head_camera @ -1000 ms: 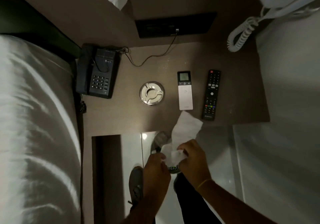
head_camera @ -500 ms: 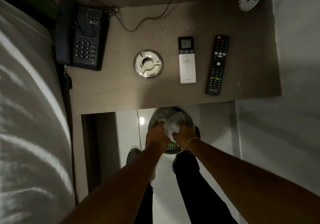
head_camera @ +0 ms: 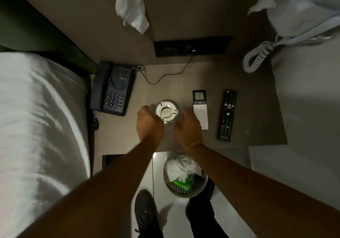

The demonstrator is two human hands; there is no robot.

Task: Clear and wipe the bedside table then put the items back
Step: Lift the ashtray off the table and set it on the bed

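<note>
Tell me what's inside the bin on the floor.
The bin holds crumpled white tissue over something green. Anything beneath those is covered, so the bottom cannot be seen.

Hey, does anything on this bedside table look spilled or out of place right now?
Yes: pale specks are scattered on the bedside table behind the ashtray, near the phone cord. They look like crumbs or droplets. The remotes lie straight and the phone sits squarely.

Shiny metal ashtray (head_camera: 167,113) on matt woodgrain table (head_camera: 257,97)
</note>
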